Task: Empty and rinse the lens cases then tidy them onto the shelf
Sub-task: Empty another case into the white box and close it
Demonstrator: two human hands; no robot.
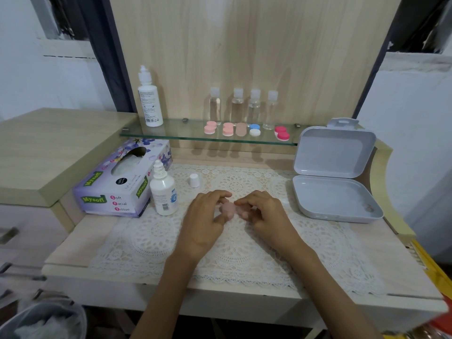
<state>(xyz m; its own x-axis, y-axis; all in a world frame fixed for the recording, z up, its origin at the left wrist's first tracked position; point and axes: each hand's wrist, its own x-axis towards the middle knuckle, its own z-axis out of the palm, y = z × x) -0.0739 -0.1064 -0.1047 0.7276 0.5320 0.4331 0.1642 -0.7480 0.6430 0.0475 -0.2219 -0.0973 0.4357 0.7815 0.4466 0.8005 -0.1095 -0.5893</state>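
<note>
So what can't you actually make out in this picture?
Head view only:
- Pink lens case: held between left hand and right hand; fingers and blur hide whether its caps are on.
- Tall solution bottle on the glass shelf: label print too small.
- Pinkish thing in the grey box: blurred, unidentifiable.
- Grey bin: cut off by the bottom-left corner.

Pale wood back panel (244, 45), white walls (36, 89) L+R, beige cabinet (49, 148), dark curtain (107, 45)
</note>
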